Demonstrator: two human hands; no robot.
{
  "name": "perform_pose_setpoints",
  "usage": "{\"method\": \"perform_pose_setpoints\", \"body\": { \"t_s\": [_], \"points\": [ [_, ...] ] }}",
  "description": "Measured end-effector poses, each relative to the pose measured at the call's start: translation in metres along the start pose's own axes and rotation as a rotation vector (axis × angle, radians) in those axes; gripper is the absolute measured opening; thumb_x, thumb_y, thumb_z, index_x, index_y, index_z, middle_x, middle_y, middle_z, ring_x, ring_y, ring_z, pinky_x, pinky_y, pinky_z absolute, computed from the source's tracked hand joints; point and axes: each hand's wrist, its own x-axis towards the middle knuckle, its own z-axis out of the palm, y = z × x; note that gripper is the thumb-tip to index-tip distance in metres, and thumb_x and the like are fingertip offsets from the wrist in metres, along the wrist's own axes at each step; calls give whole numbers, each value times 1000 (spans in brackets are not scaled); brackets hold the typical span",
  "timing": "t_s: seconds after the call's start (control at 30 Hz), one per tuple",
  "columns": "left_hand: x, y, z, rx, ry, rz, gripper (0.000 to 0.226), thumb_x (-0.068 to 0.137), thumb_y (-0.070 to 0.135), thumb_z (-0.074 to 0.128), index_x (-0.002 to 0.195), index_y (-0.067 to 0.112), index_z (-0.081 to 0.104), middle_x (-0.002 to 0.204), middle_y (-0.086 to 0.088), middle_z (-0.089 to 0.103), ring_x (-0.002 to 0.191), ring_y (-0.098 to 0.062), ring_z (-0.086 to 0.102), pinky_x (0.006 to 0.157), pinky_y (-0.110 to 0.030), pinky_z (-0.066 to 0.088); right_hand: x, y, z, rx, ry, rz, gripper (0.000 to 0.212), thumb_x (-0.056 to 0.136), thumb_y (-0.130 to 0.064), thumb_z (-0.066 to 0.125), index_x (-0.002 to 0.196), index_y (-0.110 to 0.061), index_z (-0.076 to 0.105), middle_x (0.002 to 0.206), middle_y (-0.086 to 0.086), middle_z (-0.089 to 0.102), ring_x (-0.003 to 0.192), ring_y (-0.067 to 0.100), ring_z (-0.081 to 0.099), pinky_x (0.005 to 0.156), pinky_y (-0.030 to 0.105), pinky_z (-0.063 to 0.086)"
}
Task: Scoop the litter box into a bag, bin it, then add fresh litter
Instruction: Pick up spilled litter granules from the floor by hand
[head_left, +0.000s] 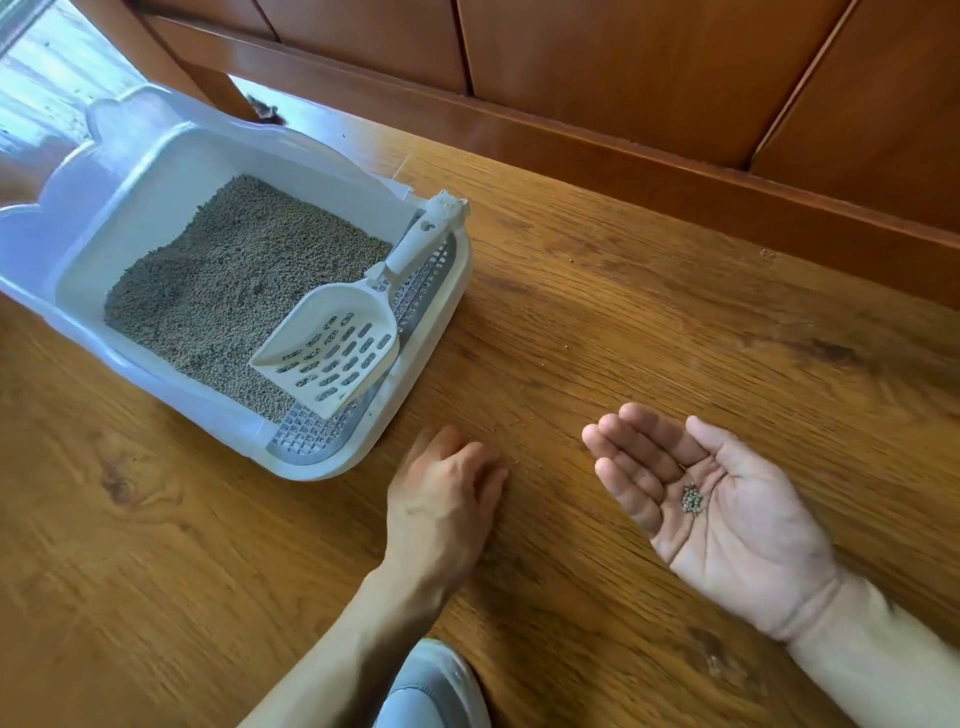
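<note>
A white litter box (441, 312) with a raised translucent back wall sits on the wood floor at the left. Grey-brown litter (223, 291) fills its tray. A white slotted scoop (332, 343) lies inside at the front right, its handle resting on the grey grid step (317, 434). My left hand (447, 488) rests palm down on the floor just in front of the box, fingers curled against the boards. My right hand (711, 509) is held palm up to the right, fingers apart, with a small pile of litter grains (692, 500) in the palm.
A brown wooden wall panel and skirting board (675, 171) run along the back. A wooden furniture leg (208, 78) stands behind the box. A grey shoe (436, 686) shows at the bottom edge. A few stray grains dot the floor (623, 322) near my left hand.
</note>
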Motion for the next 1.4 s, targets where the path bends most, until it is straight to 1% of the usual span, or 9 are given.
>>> {"method": "perform_pose_setpoints", "body": {
  "t_s": [0.3, 0.57, 0.63, 0.73, 0.9, 1.03, 1.13, 1.23, 1.4],
  "points": [
    [3, -4, 15, 35, 66, 77, 5, 87, 22, 71, 84, 19, 70, 84, 5, 61, 81, -17, 56, 65, -32, 52, 0, 0, -3, 3, -34, -7, 66, 105, -37, -1, 147, 4, 28, 154, 23, 30, 149, 28, 9, 122, 36, 5],
    [7, -12, 18, -60, 127, -24, 8, 90, 26, 69, 88, 19, 70, 87, 6, 60, 84, -16, 55, 67, -34, 51, -1, -1, -5, 28, -24, 3, 65, 106, -37, 1, 145, 4, 31, 152, 23, 33, 149, 29, 13, 122, 37, 11],
    [8, -11, 20, -41, 120, -5, 6, 89, 26, 70, 89, 19, 70, 87, 6, 61, 84, -16, 55, 67, -34, 51, -1, 0, -6, 41, -25, 11, 65, 106, -38, 2, 145, 5, 33, 151, 23, 34, 148, 29, 14, 121, 38, 13],
    [9, -9, 20, 9, 111, 37, 5, 88, 21, 72, 89, 17, 70, 87, 4, 61, 84, -17, 56, 68, -34, 52, -2, 1, -6, 34, -18, 8, 67, 105, -39, -1, 146, 4, 30, 153, 23, 31, 149, 29, 11, 121, 38, 10],
    [15, -9, 19, 94, 74, 112, 4, 87, 17, 68, 86, 14, 66, 86, 1, 59, 83, -21, 55, 70, -39, 53, -1, 1, -6, 31, -14, 10, 67, 105, -39, 0, 146, 4, 31, 153, 23, 31, 149, 29, 11, 121, 37, 12],
    [15, -10, 17, 26, 86, 121, 4, 89, 16, 67, 88, 16, 63, 88, 2, 58, 84, -17, 53, 72, -31, 50, -3, 2, -6, 37, 3, 20, 68, 105, -40, -1, 146, 4, 30, 153, 23, 31, 149, 29, 10, 121, 38, 11],
    [12, -4, 17, 9, 78, 164, 5, 88, 16, 68, 89, 16, 63, 88, 3, 57, 83, -16, 51, 69, -26, 45, -4, 2, -8, 33, 41, 20, 66, 106, -39, 2, 145, 4, 34, 152, 23, 34, 148, 29, 13, 121, 38, 15],
    [11, -1, 22, 27, 48, 199, 4, 91, 19, 64, 89, 16, 63, 88, 2, 58, 83, -17, 52, 68, -30, 49, -5, 2, -7, 33, 54, 11, 65, 106, -38, 3, 145, 4, 33, 152, 23, 33, 148, 29, 12, 120, 38, 14],
    [13, -2, 27, 97, 48, 262, 7, 93, 20, 64, 88, 15, 63, 88, 0, 58, 81, -17, 51, 68, -31, 50, -4, -3, -9, 33, 82, 26, 59, 107, -35, 13, 142, 5, 39, 149, 23, 39, 147, 30, 19, 119, 39, 22]
  ]
}}
